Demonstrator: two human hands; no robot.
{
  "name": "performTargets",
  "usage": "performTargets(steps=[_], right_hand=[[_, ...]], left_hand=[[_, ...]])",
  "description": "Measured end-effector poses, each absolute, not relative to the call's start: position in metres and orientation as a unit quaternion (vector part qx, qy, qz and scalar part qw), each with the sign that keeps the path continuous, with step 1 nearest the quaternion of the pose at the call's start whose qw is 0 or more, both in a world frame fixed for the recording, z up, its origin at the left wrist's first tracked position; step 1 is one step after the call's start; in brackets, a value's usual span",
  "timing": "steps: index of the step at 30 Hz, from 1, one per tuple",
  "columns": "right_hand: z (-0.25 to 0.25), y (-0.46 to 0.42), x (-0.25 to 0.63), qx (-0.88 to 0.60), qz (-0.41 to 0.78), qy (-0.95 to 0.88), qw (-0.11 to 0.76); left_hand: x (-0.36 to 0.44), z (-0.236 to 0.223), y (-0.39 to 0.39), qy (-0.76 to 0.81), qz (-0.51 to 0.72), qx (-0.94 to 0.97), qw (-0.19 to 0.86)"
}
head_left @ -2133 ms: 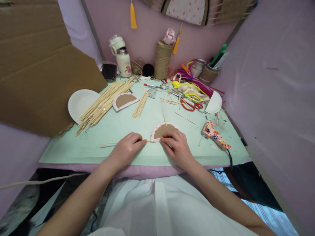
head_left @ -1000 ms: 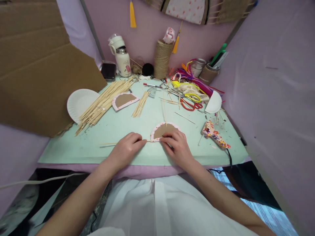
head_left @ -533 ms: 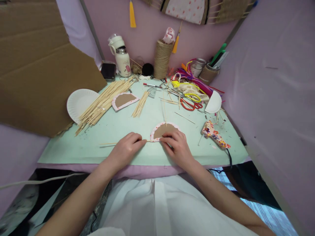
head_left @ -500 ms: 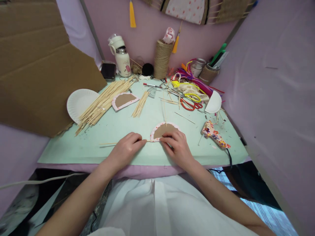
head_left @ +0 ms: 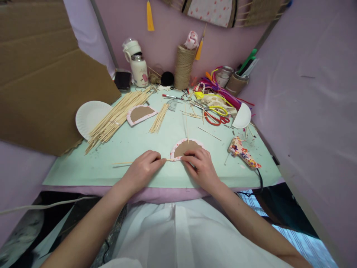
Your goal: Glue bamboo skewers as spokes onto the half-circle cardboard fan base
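Note:
A half-round piece of cardboard with a pink-spotted white fabric border lies near the table's front edge. One bamboo skewer runs level along the table, its right end meeting the cardboard's lower left corner. My left hand pinches this skewer just left of the cardboard. Closed on the straight lower edge of the half-round is my right hand, its fingers covering the right part. A second skewer points away from the curved top edge.
A skewer bundle, a paper plate and another bordered half-round lie at left. A flowered glue gun with a cord rests at right. Behind it are red-handled scissors. A twine-wrapped cylinder and a bottle stand at the back.

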State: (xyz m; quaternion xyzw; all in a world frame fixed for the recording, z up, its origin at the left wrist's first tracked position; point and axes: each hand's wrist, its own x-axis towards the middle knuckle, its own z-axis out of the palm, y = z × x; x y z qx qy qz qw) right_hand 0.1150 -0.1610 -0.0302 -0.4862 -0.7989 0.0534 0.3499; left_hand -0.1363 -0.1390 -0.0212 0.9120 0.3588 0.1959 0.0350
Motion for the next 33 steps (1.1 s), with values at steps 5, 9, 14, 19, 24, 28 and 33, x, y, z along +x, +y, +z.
performTargets(steps=[5,9,14,19,24,28,33], right_hand=[[-0.0297,-0.161,0.1153,-0.488,0.057,-0.799,0.346],[-0.0295,-0.1612,0.1154,-0.487,0.049,-0.802,0.343],[-0.029,-0.1616,0.1152,-0.488,0.048,-0.802,0.341],[-0.0294,-0.1613,0.1152,-0.486,0.046,-0.802,0.344],[-0.0301,-0.1612,0.1151,-0.48,0.045,-0.802,0.352],[-0.0296,-0.1612,0.1151,-0.476,0.045,-0.801,0.359],[-0.0293,-0.161,0.1149,-0.486,0.054,-0.8,0.348]], left_hand=[[-0.1371,-0.0227,-0.1384,0.348,0.205,0.915,0.028],[-0.1364,-0.0216,-0.1387,0.359,0.206,0.909,0.047],[-0.1357,-0.0199,-0.1394,0.37,0.205,0.904,0.069],[-0.1349,-0.0187,-0.1398,0.366,0.206,0.906,0.06],[-0.135,-0.0187,-0.1398,0.367,0.202,0.906,0.064],[-0.136,-0.0199,-0.1392,0.365,0.199,0.907,0.064],[-0.1372,-0.0214,-0.1388,0.364,0.193,0.909,0.06]])
